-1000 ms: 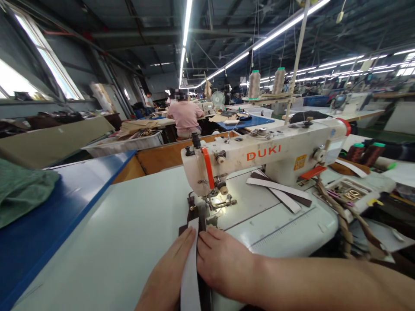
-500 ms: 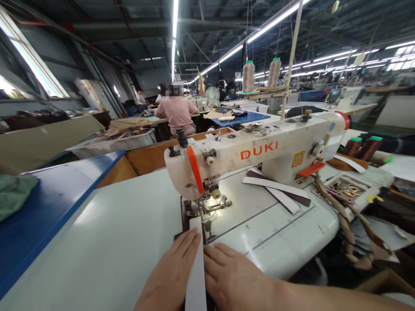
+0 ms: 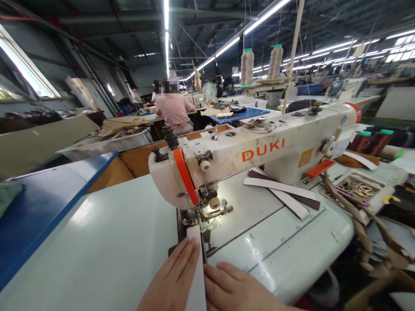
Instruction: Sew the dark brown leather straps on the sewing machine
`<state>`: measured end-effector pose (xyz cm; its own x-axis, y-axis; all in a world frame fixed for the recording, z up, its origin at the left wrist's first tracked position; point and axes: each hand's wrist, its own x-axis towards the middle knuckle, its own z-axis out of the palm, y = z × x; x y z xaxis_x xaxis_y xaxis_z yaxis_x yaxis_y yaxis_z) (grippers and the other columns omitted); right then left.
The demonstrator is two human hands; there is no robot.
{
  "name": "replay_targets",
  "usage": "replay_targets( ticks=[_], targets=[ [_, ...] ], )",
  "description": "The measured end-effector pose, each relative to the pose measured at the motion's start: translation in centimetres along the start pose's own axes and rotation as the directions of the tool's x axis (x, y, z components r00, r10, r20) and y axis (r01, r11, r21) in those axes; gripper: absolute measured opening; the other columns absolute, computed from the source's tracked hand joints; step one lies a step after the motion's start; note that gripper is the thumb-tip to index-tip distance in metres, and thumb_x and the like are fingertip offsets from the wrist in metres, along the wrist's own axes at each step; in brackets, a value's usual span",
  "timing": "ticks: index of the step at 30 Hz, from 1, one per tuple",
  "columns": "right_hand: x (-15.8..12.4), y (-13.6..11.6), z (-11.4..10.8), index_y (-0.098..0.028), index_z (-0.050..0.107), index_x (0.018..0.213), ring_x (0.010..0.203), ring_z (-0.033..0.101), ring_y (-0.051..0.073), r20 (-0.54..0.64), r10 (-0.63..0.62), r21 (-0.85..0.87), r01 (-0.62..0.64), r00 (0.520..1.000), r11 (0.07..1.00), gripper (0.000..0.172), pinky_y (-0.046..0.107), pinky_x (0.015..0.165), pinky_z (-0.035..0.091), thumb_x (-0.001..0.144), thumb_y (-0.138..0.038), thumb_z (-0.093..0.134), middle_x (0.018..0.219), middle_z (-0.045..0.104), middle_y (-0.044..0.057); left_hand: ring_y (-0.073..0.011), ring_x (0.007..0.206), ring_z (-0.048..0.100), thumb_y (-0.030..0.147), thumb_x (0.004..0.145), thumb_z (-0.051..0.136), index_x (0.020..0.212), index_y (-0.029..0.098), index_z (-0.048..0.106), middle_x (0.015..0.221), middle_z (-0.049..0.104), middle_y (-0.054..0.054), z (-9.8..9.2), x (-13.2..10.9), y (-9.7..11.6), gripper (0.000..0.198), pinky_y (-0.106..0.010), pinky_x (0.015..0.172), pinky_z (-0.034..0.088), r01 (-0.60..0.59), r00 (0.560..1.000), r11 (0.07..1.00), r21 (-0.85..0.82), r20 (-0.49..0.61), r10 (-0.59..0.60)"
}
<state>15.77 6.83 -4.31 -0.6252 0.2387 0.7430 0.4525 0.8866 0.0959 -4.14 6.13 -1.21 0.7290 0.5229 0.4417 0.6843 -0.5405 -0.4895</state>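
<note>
Two hands, apart: left hand (image 3: pixel 171 276) flat on the white strip (image 3: pixel 199 283), right hand (image 3: pixel 238 289) beside it (grip unclear); uneven pressure could skew it at the sewing machine (image 3: pixel 223 160) ahead.

Overhead tube lights (image 3: pixel 267 17) and a window (image 3: pixel 29 71) at left provide illumination; the ceiling (image 3: pixel 97 23) is dim. Local light brightens the sewing machine (image 3: pixel 263 149) near its needle. Glare marks the pale worktop (image 3: pixel 106 242). Wide-angle distortion stretches the edges; distant detail appears soft, possibly unfocused.

Orange letters (image 3: pixel 263 150) on the sewing machine (image 3: pixel 293 136) read "DUKI".
</note>
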Motion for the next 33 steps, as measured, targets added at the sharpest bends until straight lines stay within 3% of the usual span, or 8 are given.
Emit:
replay_targets(
  ticks=[4,7,10,13,16,21,27,33],
  targets=[
    [-0.37,-0.14,0.32,-0.011,0.065,0.106,0.099,0.061,0.019,0.095,-0.016,0.009,0.016,0.995,1.0,0.026,0.027,0.089,0.051,0.098,-0.022,0.043,0.102,0.072,0.005,-0.0207,0.101,0.068,0.003,0.074,0.033,0.148,0.001,0.017,0.111,0.071,-0.013,-0.12,-0.02,0.05,0.076,-0.026,0.086,0.052,-0.008,1.0,1.0,0.021,-0.004,0.008],
    [-0.55,-0.24,0.54,-0.014,0.065,0.103,0.101,0.061,0.021,0.123,-0.04,-0.002,0.04,0.992,0.999,0.021,0.028,0.087,0.052,0.097,-0.021,0.046,0.102,0.071,0.006,-0.0207,0.1,0.068,0.003,0.075,0.032,0.149,0.0,0.015,0.111,0.071,-0.013,-0.11,-0.12,-0.01,0.076,-0.027,0.086,0.053,-0.021,1.0,0.999,0.03,0.013,0.021],
    [-0.73,-0.25,0.76,-0.016,0.065,0.102,0.102,0.061,0.02,0.064,-0.034,-0.016,0.035,0.997,0.999,0.022,0.028,0.086,0.052,0.097,-0.02,0.044,0.102,0.071,0.006,-0.0199,0.099,0.069,0.002,0.076,0.032,0.149,0.0,0.014,0.11,0.072,-0.012,0.01,-0.15,-0.1,0.076,-0.026,0.083,0.054,-0.04,0.999,0.999,0.035,0.014,0.039],
    [-0.86,-0.17,0.86,-0.016,0.064,0.107,0.105,0.06,0.019,0.119,-0.038,-0.016,0.041,0.992,0.999,0.026,0.026,0.088,0.051,0.099,-0.021,0.04,0.103,0.071,0.005,-0.0198,0.098,0.069,0.002,0.076,0.031,0.149,-0.001,0.015,0.109,0.072,-0.013,0.16,-0.07,-0.16,0.075,-0.026,0.084,0.054,-0.034,0.999,0.999,0.036,0.013,0.033],
    [-0.78,-0.1,0.81,-0.017,0.064,0.108,0.106,0.06,0.018,0.146,-0.041,-0.026,0.045,0.988,0.999,0.027,0.025,0.09,0.05,0.099,-0.02,0.039,0.103,0.071,0.005,-0.0198,0.101,0.068,0.002,0.075,0.033,0.147,0.001,0.021,0.111,0.071,-0.012,0.26,0.03,-0.22,0.073,-0.025,0.086,0.053,-0.036,0.999,0.999,0.033,0.01,0.036],
    [-0.52,-0.14,0.78,-0.016,0.064,0.104,0.1,0.061,0.017,0.005,0.01,-0.011,-0.01,1.0,1.0,0.026,0.023,0.086,0.051,0.099,-0.02,0.039,0.099,0.072,0.005,-0.0197,0.105,0.066,0.004,0.073,0.036,0.126,0.006,0.049,0.113,0.07,-0.013,0.18,0.19,-0.31,0.055,-0.025,0.088,0.052,-0.063,0.998,0.997,0.041,-0.001,0.063],
    [-0.72,-0.14,0.8,-0.01,0.06,0.117,0.105,0.061,0.019,0.191,-0.007,0.08,-0.008,0.982,0.997,0.028,0.026,0.09,0.051,0.098,-0.023,0.046,0.105,0.072,0.007,-0.0179,0.1,0.068,0.001,0.071,0.035,0.117,0.009,0.053,0.111,0.072,-0.012,-0.19,0.31,-0.17,0.05,-0.024,0.085,0.054,-0.079,0.997,0.994,0.081,0.005,0.079],
    [-0.69,0.02,0.31,-0.014,0.062,0.113,0.113,0.058,0.02,0.312,-0.049,0.125,0.01,0.949,0.992,0.024,0.028,0.094,0.049,0.097,-0.024,0.047,0.115,0.068,0.008,-0.0219,0.101,0.068,0.004,0.071,0.035,0.115,0.006,0.054,0.109,0.071,-0.016,-0.16,0.52,0.13,0.048,-0.028,0.085,0.056,-0.076,0.997,0.994,0.081,0.02,0.075]
  ],
)
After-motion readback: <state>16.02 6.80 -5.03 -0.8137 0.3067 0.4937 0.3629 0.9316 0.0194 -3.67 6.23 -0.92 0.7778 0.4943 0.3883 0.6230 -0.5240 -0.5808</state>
